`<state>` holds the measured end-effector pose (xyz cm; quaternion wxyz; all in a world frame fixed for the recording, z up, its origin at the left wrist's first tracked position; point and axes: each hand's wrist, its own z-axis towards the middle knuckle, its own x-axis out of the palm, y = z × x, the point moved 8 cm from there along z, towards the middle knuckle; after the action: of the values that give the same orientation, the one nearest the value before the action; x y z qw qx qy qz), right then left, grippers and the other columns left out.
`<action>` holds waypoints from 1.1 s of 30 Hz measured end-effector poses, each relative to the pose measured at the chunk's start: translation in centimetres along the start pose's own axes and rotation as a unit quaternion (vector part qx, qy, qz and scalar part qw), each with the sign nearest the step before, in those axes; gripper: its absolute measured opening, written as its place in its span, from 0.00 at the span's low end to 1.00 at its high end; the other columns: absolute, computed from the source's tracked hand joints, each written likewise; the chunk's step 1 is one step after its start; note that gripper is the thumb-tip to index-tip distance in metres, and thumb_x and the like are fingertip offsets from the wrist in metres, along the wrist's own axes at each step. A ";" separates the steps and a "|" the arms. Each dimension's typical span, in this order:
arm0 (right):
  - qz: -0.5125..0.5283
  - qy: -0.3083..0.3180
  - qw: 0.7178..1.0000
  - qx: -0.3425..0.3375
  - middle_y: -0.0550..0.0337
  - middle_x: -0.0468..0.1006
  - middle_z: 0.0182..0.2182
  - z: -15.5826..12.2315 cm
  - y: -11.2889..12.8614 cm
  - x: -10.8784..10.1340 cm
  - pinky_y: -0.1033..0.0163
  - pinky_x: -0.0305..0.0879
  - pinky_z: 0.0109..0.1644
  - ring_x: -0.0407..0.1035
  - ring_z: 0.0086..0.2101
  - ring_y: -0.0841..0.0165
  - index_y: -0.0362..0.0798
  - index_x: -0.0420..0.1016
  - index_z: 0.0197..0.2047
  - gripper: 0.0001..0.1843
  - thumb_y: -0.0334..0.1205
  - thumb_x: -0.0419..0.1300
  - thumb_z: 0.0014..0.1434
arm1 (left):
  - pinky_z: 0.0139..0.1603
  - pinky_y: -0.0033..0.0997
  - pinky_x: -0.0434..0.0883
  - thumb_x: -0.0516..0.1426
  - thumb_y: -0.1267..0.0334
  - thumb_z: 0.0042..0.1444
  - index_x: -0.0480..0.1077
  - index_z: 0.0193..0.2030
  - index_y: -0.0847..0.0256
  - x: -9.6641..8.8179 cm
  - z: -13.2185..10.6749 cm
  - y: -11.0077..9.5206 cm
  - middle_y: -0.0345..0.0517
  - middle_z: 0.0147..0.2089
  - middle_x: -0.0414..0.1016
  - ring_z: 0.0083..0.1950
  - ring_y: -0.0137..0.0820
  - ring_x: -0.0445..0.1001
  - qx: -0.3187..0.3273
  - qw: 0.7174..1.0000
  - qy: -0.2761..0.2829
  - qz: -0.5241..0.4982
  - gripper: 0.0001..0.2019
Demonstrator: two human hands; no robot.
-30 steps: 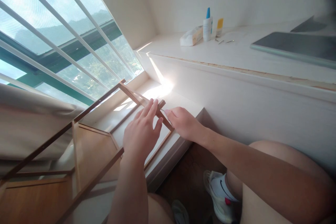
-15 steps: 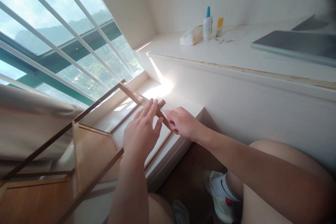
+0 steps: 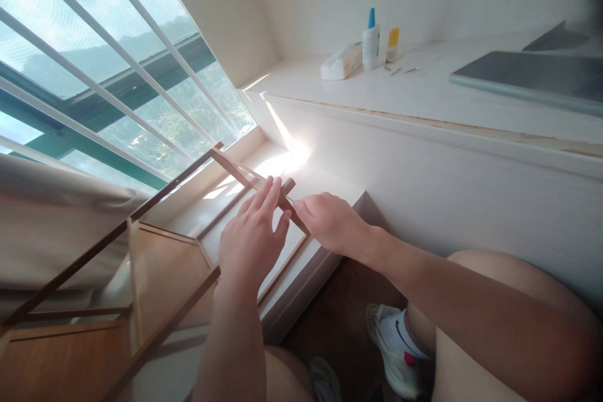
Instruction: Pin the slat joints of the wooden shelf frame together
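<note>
A wooden shelf frame [image 3: 172, 304] with brown rails and panels slants across the lower left. My left hand [image 3: 254, 226] rests on its near end, the fingers stretched out and the thumb apart. Close to those fingers, my right hand [image 3: 330, 220] is closed around a thin metal tool [image 3: 289, 199]. The tool's shiny shaft meets the end bar [image 3: 298, 218] of the frame just below its corner. Most of the tool is hidden inside my fist, so its exact kind does not show.
On the white ledge [image 3: 330, 91] stand a white bottle with a blue nozzle [image 3: 371, 44], a yellow-capped container [image 3: 392, 44] and a white packet [image 3: 342, 63]. Small metal pieces [image 3: 411, 70] and a dark tablet-like slab [image 3: 532, 78] lie there too. A barred window [image 3: 117, 63] is at left.
My right fist has rotated slightly around the tool, its lower fingers now less visible. My left hand stays on the frame. The view has shifted a little.
</note>
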<state>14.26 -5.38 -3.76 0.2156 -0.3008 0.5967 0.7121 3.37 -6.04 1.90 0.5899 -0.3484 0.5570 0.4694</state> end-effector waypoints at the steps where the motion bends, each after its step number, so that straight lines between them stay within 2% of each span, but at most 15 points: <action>1: -0.010 0.001 1.000 0.002 0.55 0.75 0.27 0.0 0.0 0.0 0.62 0.47 0.32 0.65 0.29 0.67 0.47 0.70 0.29 0.26 0.47 0.40 0.71 | 0.54 0.41 0.74 0.46 0.56 0.66 0.49 0.71 0.41 0.0 0.0 0.0 0.32 0.72 0.54 0.67 0.40 0.64 0.001 1.000 0.000 -0.002 0.27; 6: -0.056 0.006 0.998 0.006 0.53 0.77 0.29 0.0 0.0 -0.1 0.62 0.50 0.33 0.68 0.30 0.65 0.47 0.74 0.32 0.26 0.47 0.40 0.72 | 0.53 0.41 0.74 0.47 0.56 0.66 0.50 0.71 0.40 0.0 0.0 0.0 0.32 0.72 0.54 0.67 0.40 0.64 0.002 1.000 -0.003 -0.004 0.27; 11: -0.133 -0.020 0.990 -0.027 0.49 0.78 0.29 -0.1 0.6 -0.5 0.60 0.54 0.35 0.71 0.30 0.61 0.46 0.76 0.35 0.26 0.47 0.41 0.71 | 0.54 0.42 0.74 0.46 0.56 0.66 0.49 0.71 0.40 0.0 0.0 0.0 0.29 0.72 0.52 0.67 0.39 0.64 -0.001 1.000 0.004 -0.002 0.27; 15: -0.151 -0.026 0.987 -0.041 0.48 0.79 0.30 -0.2 0.8 -0.5 0.59 0.54 0.34 0.72 0.30 0.60 0.46 0.76 0.35 0.27 0.46 0.40 0.71 | 0.55 0.42 0.74 0.47 0.56 0.66 0.49 0.71 0.40 0.0 -0.1 -0.1 0.28 0.72 0.52 0.67 0.38 0.64 0.001 1.000 0.004 -0.003 0.27; 20: -0.089 -0.022 0.996 -0.024 0.51 0.77 0.29 0.2 0.5 -0.5 0.60 0.49 0.32 0.68 0.29 0.64 0.46 0.74 0.31 0.27 0.46 0.40 0.71 | 0.54 0.40 0.74 0.47 0.56 0.66 0.50 0.71 0.40 -0.1 -0.1 -0.2 0.30 0.72 0.53 0.67 0.38 0.64 0.005 1.000 0.000 -0.001 0.26; 24: -0.007 -0.028 1.000 0.004 0.55 0.72 0.24 0.4 0.2 -0.2 0.61 0.46 0.30 0.62 0.26 0.68 0.46 0.69 0.26 0.26 0.45 0.41 0.70 | 0.53 0.40 0.75 0.47 0.56 0.66 0.49 0.71 0.39 0.0 -0.1 -0.2 0.29 0.72 0.53 0.66 0.38 0.65 0.012 1.000 -0.002 0.002 0.27; 29: 0.096 -0.049 0.994 0.035 0.62 0.63 0.19 0.5 -0.2 0.4 0.64 0.46 0.30 0.56 0.23 0.73 0.46 0.62 0.21 0.25 0.45 0.42 0.68 | 0.52 0.40 0.75 0.47 0.55 0.67 0.48 0.71 0.38 0.2 -0.1 0.0 0.27 0.73 0.52 0.66 0.37 0.65 0.017 1.000 -0.009 0.004 0.27; 33: 0.156 -0.031 0.987 0.034 0.64 0.60 0.18 0.6 -0.4 1.0 0.65 0.46 0.28 0.55 0.23 0.73 0.46 0.61 0.21 0.25 0.43 0.40 0.69 | 0.51 0.40 0.76 0.46 0.54 0.67 0.47 0.71 0.38 0.4 -0.1 0.2 0.26 0.72 0.52 0.66 0.38 0.65 0.027 0.999 -0.017 0.004 0.27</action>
<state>13.72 -4.77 -4.72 0.1309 -0.1743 0.6530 0.7253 3.10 -5.97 1.52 0.6069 -0.3218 0.5605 0.4625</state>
